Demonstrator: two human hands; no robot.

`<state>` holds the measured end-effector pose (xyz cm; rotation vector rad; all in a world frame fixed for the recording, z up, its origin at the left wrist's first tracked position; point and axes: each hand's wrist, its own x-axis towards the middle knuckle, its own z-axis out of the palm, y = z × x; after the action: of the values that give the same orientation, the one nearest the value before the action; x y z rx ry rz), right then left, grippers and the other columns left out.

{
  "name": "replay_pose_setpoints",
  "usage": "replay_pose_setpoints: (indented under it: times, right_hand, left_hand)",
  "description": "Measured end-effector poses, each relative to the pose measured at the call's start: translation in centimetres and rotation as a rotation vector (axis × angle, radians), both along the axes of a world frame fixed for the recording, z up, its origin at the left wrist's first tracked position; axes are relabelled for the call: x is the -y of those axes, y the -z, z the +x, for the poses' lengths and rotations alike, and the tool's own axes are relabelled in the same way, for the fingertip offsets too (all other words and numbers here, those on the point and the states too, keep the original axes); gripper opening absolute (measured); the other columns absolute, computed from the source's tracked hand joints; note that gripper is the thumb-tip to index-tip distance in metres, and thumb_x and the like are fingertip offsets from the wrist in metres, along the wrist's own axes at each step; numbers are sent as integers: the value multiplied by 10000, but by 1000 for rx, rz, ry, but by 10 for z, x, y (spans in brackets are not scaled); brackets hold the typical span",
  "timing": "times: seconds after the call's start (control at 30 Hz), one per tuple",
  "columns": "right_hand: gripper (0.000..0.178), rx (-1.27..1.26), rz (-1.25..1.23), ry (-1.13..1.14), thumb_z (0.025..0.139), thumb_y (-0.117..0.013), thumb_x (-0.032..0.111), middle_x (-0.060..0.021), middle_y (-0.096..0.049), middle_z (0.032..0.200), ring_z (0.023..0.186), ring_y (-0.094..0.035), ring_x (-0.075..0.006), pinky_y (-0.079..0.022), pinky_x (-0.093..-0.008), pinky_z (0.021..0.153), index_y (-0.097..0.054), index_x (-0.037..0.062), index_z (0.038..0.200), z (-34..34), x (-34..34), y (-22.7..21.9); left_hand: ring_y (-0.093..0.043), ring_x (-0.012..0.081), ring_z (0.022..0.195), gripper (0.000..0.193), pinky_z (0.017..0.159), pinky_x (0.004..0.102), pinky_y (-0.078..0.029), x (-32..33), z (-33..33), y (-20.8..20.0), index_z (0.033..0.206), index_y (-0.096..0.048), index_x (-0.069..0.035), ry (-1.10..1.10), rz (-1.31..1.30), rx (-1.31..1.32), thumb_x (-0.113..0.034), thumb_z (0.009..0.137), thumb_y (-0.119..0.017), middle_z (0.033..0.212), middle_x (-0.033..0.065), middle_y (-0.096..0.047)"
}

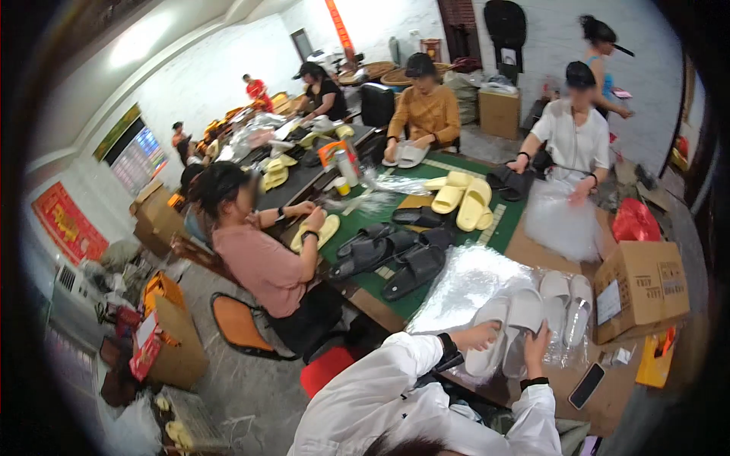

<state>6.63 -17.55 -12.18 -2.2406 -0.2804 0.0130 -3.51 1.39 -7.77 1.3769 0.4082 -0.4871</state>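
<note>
A pair of white slide slippers (525, 310) lies in front of me on a shiny clear plastic sheet (477, 275). My left hand (477, 337) is at the left slipper's side, its fingers curled against the edge. My right hand (537, 346) grips the right slipper by its outer side. Just right of them, another white pair (579, 300) sits in clear plastic wrapping.
Black slippers (422, 266) and yellow slippers (473, 199) are on the green table mat (498, 235). A cardboard box (642, 289) and a phone (587, 386) lie to my right. Several people sit or stand around the table; one in pink (266, 262) handles a yellow slipper.
</note>
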Motion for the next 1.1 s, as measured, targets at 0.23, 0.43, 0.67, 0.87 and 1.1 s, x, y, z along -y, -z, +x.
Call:
replay_pose_setpoints:
  times: [0.23,0.43,0.67,0.87,1.1]
  right_hand:
    - [267,-129,-228,-162,660,-616,150,-324,-322,1274,1194,-304,-427,-247,-435,1005,-637,68,914,-35,-25,46]
    - [303,-34,-222,-302,644,-608,215,-340,-266,1296,1209,-270,-441,-263,-449,992,-645,62,902,-34,-56,70]
    - [366,-133,-385,-211,686,-563,163,-271,-401,1235,1161,-364,-393,-321,-449,944,-566,-52,982,-29,-68,50]
    - [286,-400,584,-126,780,-541,69,-181,-479,1190,1039,-500,-274,-391,-367,885,-550,-23,1051,-35,-49,12]
    - [290,-933,768,-45,824,-553,133,-77,-583,1000,896,-563,-181,-461,-302,776,-524,2,1081,-57,32,21]
  left_hand:
    - [-581,387,796,240,709,458,-467,-15,-71,80,820,-665,-48,648,1227,214,-218,680,-568,903,205,-592]
    - [-375,434,1094,380,890,485,-375,-18,-101,86,1101,-567,-155,787,1259,315,-285,745,-563,1374,218,-208]
    - [-469,320,900,362,740,397,-421,-38,-104,112,1131,-573,-279,830,1292,748,-357,779,-540,1429,125,-127]
    - [-511,282,922,403,664,353,-466,-46,-89,86,1210,-491,-277,946,1273,765,-317,809,-500,1422,151,-139]
    - [-543,289,885,541,704,385,-461,-43,-71,94,1239,-422,-64,999,1247,666,-246,739,-517,1307,175,-370]
